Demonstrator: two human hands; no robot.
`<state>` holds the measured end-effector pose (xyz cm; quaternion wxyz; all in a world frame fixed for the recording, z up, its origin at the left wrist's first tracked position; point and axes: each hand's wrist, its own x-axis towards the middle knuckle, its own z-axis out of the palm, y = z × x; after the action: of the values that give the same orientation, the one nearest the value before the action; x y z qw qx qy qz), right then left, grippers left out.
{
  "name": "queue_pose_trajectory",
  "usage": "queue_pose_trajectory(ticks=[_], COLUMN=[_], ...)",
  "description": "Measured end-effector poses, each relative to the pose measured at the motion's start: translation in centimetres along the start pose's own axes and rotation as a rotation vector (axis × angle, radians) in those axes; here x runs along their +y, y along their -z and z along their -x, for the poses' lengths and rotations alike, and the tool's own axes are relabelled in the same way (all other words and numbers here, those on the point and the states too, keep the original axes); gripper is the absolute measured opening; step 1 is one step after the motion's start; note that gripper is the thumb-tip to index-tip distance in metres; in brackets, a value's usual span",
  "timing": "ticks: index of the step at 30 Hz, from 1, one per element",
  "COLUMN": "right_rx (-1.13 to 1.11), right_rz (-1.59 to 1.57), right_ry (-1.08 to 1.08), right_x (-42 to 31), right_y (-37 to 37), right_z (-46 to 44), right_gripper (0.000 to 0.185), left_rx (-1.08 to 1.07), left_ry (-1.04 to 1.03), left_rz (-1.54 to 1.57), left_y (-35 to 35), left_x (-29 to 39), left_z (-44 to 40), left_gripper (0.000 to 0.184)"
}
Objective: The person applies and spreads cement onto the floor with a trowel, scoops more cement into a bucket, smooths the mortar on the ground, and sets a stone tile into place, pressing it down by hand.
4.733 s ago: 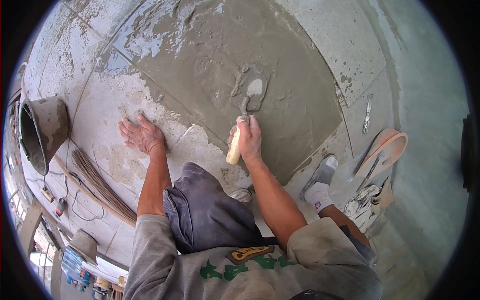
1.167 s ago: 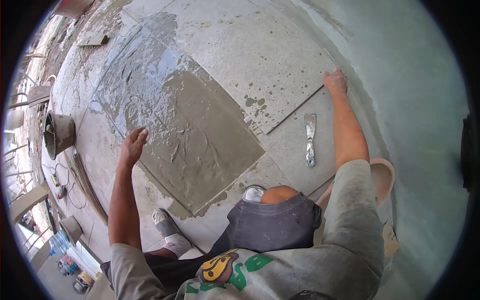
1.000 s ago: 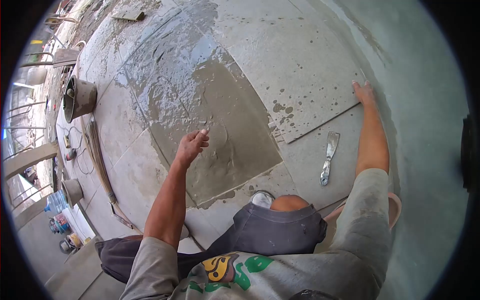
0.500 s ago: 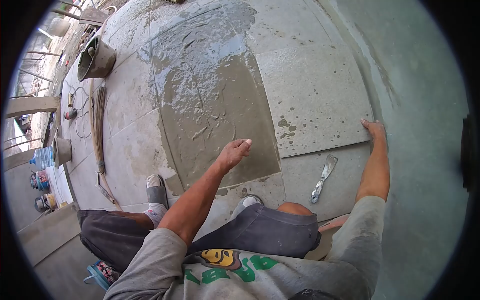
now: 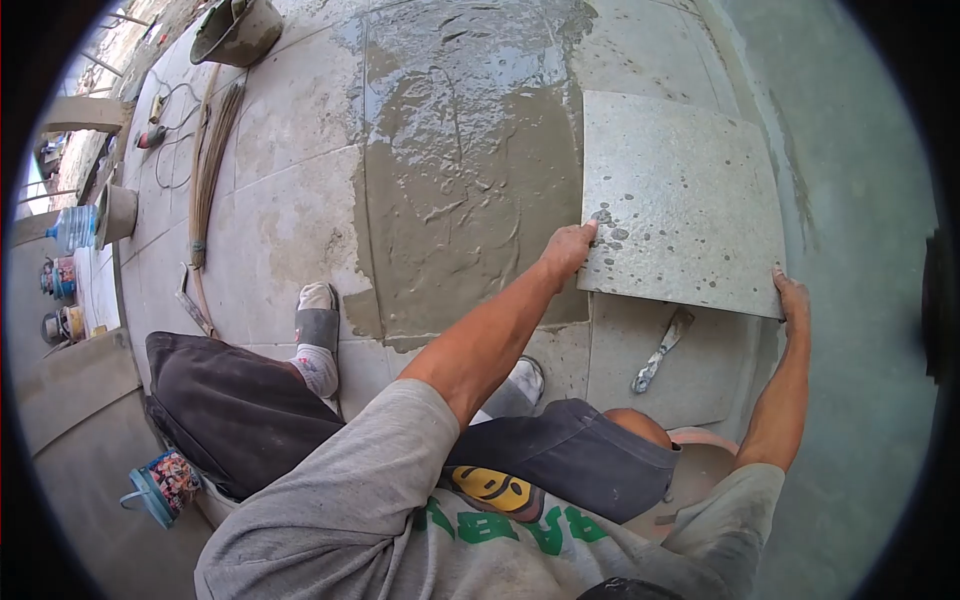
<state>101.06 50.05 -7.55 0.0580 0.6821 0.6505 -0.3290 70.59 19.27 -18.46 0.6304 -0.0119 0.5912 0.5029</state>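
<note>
A large grey floor tile (image 5: 690, 195) with dark wet spots lies in front of me to the right, its near edge raised off the floor. My left hand (image 5: 572, 250) grips its left edge, thumb on top and fingers hidden beneath. At the near right corner, my right hand (image 5: 792, 298) is closed on the tile too. Left of the tile spreads a bed of wet grey mortar (image 5: 450, 235), shiny at its far end. A mortar-smeared scraper (image 5: 661, 352) rests just below the tile's near edge, its blade tip close to that edge.
At the far left stands a mortar-stained bucket (image 5: 250, 40). A stick broom (image 5: 212, 165) and a hammer-like tool (image 5: 190, 300) lie on the laid tiles. Further left are a water jug (image 5: 73, 228) and small pails. A pinkish basin (image 5: 705, 465) sits by my right knee, beside the wall (image 5: 860, 300).
My left hand has moved right from above the mortar and taken hold of the tile's left edge. The tile has lifted and tilted; my right hand stays on its corner. The view has shifted.
</note>
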Motion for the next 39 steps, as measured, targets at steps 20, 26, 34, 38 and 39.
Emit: queue_pose_trajectory(ticks=[20, 26, 34, 38, 39], right_rx=[0.372, 0.261, 0.217, 0.187, 0.177], right_rz=[-0.116, -0.193, -0.04, -0.06, -0.051], right_ry=[0.228, 0.346, 0.37, 0.361, 0.359], right_x=[-1.7, -6.5, -8.4, -8.4, -8.5], right_y=[-17.1, -26.3, -29.3, -30.1, -30.2], right_z=[13.2, 16.4, 16.8, 17.1, 17.2], right_gripper=[0.054, 0.053, 0.052, 0.052, 0.052], left_rx=[0.845, 1.025, 1.095, 1.119, 1.119], left_ry=[-0.098, -0.14, -0.171, -0.149, -0.151], left_rz=[-0.278, -0.31, -0.151, -0.185, -0.183], left_y=[11.3, 22.0, 24.3, 25.4, 25.6], left_x=[0.5, -3.6, -5.3, -6.3, -6.6], left_z=[9.7, 12.2, 14.8, 14.6, 14.4], left_gripper=[0.063, 0.06, 0.058, 0.057, 0.057])
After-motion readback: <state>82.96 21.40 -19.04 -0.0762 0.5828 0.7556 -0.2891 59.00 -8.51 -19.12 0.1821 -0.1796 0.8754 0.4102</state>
